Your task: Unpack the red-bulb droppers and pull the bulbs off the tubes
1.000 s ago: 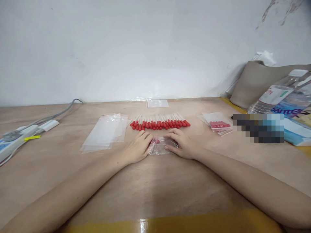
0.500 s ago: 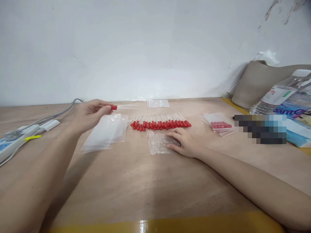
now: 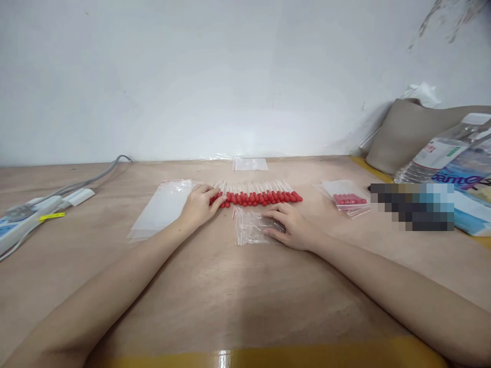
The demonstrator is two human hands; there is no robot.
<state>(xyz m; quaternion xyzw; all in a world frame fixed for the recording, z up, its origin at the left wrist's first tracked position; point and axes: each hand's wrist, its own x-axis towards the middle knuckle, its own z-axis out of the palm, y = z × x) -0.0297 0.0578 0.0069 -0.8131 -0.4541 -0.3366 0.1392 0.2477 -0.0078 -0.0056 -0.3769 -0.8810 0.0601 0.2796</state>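
Observation:
A row of thin pale sticks with red bulb-like ends point(image 3: 264, 197), like droppers, lies across the middle of the table, red ends toward me. At the row's left end is my left hand point(image 3: 200, 205), its thumb and fingers closed about the red ends there; the exact grip is partly hidden. A clear zip bag point(image 3: 249, 227) lies flat just in front of the row. My right hand point(image 3: 289, 226) rests on the bag's right part, thumb and fingers apart. Beside my left hand lies a stack of flat zip bags point(image 3: 159, 212).
On the right, filled zip bags point(image 3: 350, 199) show red ends inside. Another flat bag point(image 3: 250, 164) lies by the wall. A power strip point(image 3: 28, 217) with a cable is at left. A bottle point(image 3: 437, 153), a grey-brown object point(image 3: 399, 135) and a blue packet point(image 3: 473, 209) stand at right.
My left hand has moved right and nearer, from above the bag stack, where it held a red-ended stick, to the row's left end. My right hand has stayed on the clear bag.

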